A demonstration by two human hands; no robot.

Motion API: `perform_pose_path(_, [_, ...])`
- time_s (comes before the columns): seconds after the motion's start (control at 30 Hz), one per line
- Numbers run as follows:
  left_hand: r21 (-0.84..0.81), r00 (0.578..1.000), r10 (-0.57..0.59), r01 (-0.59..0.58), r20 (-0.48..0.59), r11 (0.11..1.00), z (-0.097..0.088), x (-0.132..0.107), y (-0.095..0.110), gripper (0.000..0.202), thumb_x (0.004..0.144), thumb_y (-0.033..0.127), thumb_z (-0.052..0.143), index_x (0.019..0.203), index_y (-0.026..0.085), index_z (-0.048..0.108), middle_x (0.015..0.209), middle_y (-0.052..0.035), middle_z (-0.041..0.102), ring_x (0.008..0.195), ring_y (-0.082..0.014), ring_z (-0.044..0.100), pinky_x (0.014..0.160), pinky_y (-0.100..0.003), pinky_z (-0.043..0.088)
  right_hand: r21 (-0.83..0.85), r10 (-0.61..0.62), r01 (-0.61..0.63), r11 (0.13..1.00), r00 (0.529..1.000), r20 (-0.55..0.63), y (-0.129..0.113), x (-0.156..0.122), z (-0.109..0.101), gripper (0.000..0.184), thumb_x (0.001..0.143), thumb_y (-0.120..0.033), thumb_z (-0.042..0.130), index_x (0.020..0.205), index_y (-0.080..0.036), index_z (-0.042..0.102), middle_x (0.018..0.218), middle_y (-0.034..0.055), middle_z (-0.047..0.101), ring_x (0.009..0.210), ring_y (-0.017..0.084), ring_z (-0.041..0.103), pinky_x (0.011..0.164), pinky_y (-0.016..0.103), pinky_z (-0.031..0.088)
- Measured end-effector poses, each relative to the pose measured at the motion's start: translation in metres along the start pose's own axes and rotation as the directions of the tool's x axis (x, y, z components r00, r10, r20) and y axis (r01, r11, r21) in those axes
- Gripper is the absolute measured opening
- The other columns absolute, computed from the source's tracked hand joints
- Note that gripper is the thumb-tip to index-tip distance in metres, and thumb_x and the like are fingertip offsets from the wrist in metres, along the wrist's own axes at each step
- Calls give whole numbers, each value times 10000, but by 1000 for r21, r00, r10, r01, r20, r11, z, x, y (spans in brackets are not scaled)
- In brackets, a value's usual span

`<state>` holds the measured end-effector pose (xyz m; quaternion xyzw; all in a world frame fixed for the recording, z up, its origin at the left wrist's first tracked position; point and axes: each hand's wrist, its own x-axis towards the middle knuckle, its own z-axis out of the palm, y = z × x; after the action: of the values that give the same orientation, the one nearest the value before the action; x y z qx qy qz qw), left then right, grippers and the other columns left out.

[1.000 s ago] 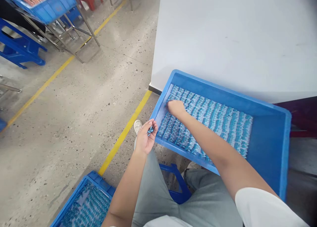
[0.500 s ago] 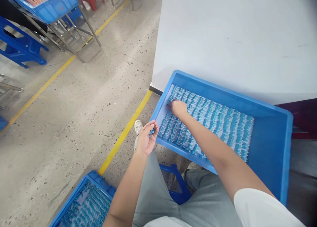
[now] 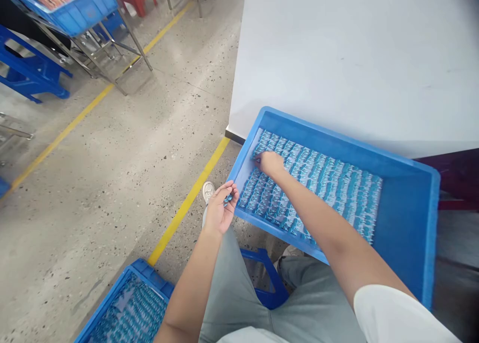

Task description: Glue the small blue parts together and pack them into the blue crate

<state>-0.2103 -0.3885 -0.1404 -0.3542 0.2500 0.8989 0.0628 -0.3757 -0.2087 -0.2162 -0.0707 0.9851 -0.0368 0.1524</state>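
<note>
Right hand (image 3: 270, 163) pinched at parts (image 3: 322, 183) in tray (image 3: 407, 223); left hand (image 3: 221, 208) cupped several — overfilled, some could spill

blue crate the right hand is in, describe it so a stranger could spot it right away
Start at the big white table. The blue crate sits tilted against its near edge, on the person's lap, with the right hand inside. Unlike the floor crate, it is raised.
</note>
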Motion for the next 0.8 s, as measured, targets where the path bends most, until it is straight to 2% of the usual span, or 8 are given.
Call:
perform_pose_path(0.17, [6, 1000, -2, 2, -2, 1000, 2, 0, 0, 176, 721, 69, 718, 893, 104, 726, 850, -64, 695, 752, -86, 656, 749, -176, 560, 19, 16, -16, 1000, 1000, 5, -4, 1, 0, 263, 837, -318, 602, 1055, -261, 738, 1018, 118, 720, 960, 260, 669, 812, 330, 497])
perform_pose_path(0.27, [14, 1000, 0, 0, -9, 1000, 2, 1, 1, 173, 720, 70, 712, 887, 113, 723, 844, -58, 694, 747, -86, 655, 739, -177, 559, 34, 18, -18, 999, 1000, 4, -2, 2, -4, 277, 809, -335, 618, 1052, -275, 736, 1007, 94, 726, 964, 264, 666, 805, 329, 499])
perform_pose_path(0.4, [18, 1000, -11, 12, -21, 1000, 1, 0, 4, 179, 728, 75, 689, 901, 111, 718, 846, -67, 690, 750, -91, 650, 719, -179, 554, 136, 97, -87, 987, 993, -68, 14, 1, -16, 310, 837, -369, 545, 1087, -290, 712, 992, 39, 731, 974, 246, 658, 799, 319, 498])
perform_pose_path(0.5, [18, 1000, -17, 17, -4, 1000, -1, 0, 4, 194, 729, 95, 686, 921, 110, 713, 852, -62, 679, 688, -73, 618, 598, -147, 511, 245, 166, -132, 961, 979, -121, 32, -6, -23, 325, 837, -357, 527, 1095, -271, 706, 953, 20, 733, 936, 227, 660, 798, 309, 493])
perform_pose_path(0.6, [13, 1000, -8, 8, 13, 1000, -1, 0, 4, 195, 727, 113, 688, 921, 101, 709, 850, -58, 667, 642, -58, 585, 536, -140, 467, 215, 105, -88, 973, 992, -70, 41, -14, -22, 303, 813, -361, 564, 1061, -281, 719, 923, 3, 734, 911, 224, 657, 789, 307, 490])
perform_pose_path(0.67, [11, 1000, -8, 8, 5, 1000, 1, 1, 4, 189, 725, 116, 686, 912, 100, 708, 846, -57, 665, 643, -59, 583, 545, -146, 468, 164, 61, -57, 985, 998, -20, 41, -19, -18, 288, 805, -365, 583, 1044, -293, 726, 917, 1, 735, 917, 225, 654, 782, 304, 488])
perform_pose_path(0.8, [20, 1000, -8, 8, -12, 1000, 2, 1, 3, 184, 722, 116, 682, 905, 105, 704, 840, -54, 664, 653, -63, 588, 578, -157, 480, 98, 59, -62, 993, 998, 30, 36, -20, -9, 295, 830, -399, 578, 1056, -285, 730, 959, 35, 731, 949, 229, 650, 798, 300, 484])
